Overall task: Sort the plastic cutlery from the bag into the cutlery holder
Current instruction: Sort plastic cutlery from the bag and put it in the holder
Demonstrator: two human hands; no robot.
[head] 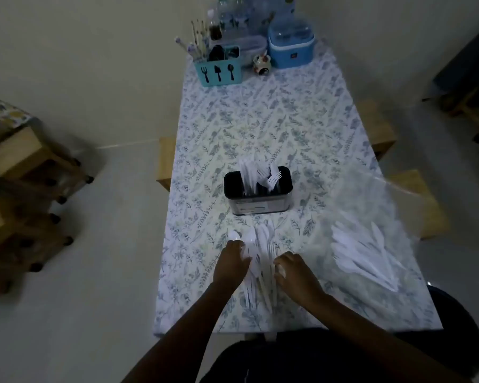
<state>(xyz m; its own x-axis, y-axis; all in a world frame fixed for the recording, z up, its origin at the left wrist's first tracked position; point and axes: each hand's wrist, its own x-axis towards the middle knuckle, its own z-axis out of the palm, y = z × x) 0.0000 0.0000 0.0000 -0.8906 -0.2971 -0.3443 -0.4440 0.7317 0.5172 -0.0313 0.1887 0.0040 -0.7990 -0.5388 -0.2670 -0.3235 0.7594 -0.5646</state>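
Partway: cutlery holder (257, 199) at 12 o'clock is carrying some pieces, left hand (231, 262) and right hand (295, 272) are gripping the loose cutlery pile (262, 240), and the bag (382, 208) at 3 o'clock is holding more.

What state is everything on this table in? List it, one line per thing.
Black cutlery holder: upright, partly filled with white cutlery.
Loose cutlery pile: lying flat, unsorted, under both hands.
Clear bag: lying flat, cutlery inside.
Left hand: on the pile, grip unclear.
Right hand: on the pile, grip unclear.
Blue holder: upright, holding utensils.
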